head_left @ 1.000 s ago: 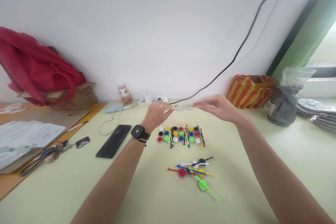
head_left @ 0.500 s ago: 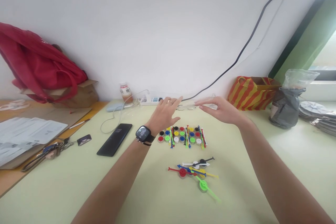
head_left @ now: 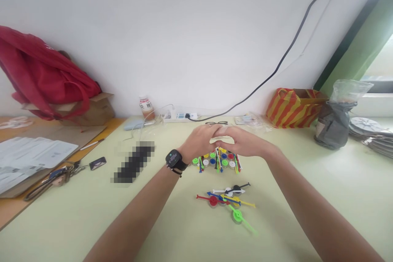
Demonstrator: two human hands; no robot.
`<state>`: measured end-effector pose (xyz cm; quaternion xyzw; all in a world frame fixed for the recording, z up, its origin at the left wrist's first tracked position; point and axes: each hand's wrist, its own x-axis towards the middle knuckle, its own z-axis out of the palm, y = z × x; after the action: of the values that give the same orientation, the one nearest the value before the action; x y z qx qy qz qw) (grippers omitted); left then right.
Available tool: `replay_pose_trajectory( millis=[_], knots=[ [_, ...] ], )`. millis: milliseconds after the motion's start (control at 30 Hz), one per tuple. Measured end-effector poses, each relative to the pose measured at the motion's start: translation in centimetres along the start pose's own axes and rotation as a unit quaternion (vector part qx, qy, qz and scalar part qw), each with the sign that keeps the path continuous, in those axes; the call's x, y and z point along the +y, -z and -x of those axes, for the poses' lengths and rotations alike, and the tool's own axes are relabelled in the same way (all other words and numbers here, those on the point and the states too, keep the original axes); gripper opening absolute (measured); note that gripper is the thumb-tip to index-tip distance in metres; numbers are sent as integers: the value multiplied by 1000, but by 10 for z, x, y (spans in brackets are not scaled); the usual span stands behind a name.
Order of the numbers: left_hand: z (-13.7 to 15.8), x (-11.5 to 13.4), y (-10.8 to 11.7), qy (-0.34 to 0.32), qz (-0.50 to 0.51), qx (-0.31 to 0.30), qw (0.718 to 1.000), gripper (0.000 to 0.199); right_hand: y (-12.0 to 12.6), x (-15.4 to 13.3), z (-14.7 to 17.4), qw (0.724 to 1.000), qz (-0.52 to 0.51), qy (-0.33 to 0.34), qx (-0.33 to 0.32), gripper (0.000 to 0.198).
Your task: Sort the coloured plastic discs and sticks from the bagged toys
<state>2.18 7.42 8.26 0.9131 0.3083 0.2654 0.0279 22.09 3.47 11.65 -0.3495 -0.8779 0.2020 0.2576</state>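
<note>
My left hand, with a black watch on its wrist, meets my right hand above the far part of the table. Their fingertips touch or overlap, and a gap shows between thumbs and fingers. Both hands have outstretched fingers and hold nothing I can see. Below and partly behind them lie rows of small coloured discs with bundles of thin coloured arrow pointers. Closer to me are several discs with arrows fixed on, among them a green spinner, a red spinner and a black spinner.
On the left are a pixelated dark object, keys and a bottle. A power strip and glasses lie toward the wall. A striped bag and a grey bag stand at right.
My hands have come together from a spread position, the left moving right and the right moving left and slightly down. They now cover part of the disc rows. The spinners stay put.
</note>
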Motion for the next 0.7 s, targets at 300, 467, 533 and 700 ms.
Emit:
replay_pose_trajectory(
  millis=[300, 467, 533, 700],
  knots=[
    [-2, 14, 2, -28, 85, 9, 996, 50, 10, -7, 5, 999, -21, -41, -22, 25],
    [-3, 21, 10, -37, 97, 7, 995, 49, 10, -7, 8, 992, -62, -100, -38, 55],
    [-4, 20, 14, -52, 96, 11, 994, 55, 10, -4, 9, 989, -84, -117, -42, 52],
    [-4, 10, 27, -60, 45, 66, 995, 76, 16, 17, 7, 946, -279, -162, 14, 59]
  ],
)
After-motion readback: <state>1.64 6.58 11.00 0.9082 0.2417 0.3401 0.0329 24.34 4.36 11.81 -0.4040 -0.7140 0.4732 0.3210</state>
